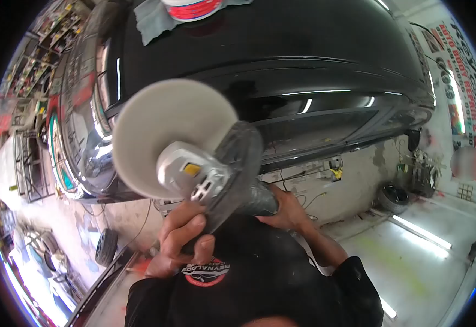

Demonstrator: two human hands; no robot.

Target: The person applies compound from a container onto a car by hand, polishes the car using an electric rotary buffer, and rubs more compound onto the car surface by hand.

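Observation:
A polisher [194, 169] with a large round pale pad [167, 131] is held up in front of my chest, its pad facing away over the car. My left hand [186, 234] is wrapped round the dark side handle near the silver head. Around the rear of the dark body, my right hand [288, 210] grips the machine; its fingers are partly hidden behind it. Beyond the pad lies the glossy black car [303, 76], with a grey cloth [149, 24] and a white and red tub [191, 10] on it.
Shelves with many small items [39, 60] stand at the far left. A loose tire [106, 247] is at lower left, another tire [393, 197] at right by the wall. Cables and a yellow object [335, 173] are beyond the car. A lettered banner [467, 82] hangs at right.

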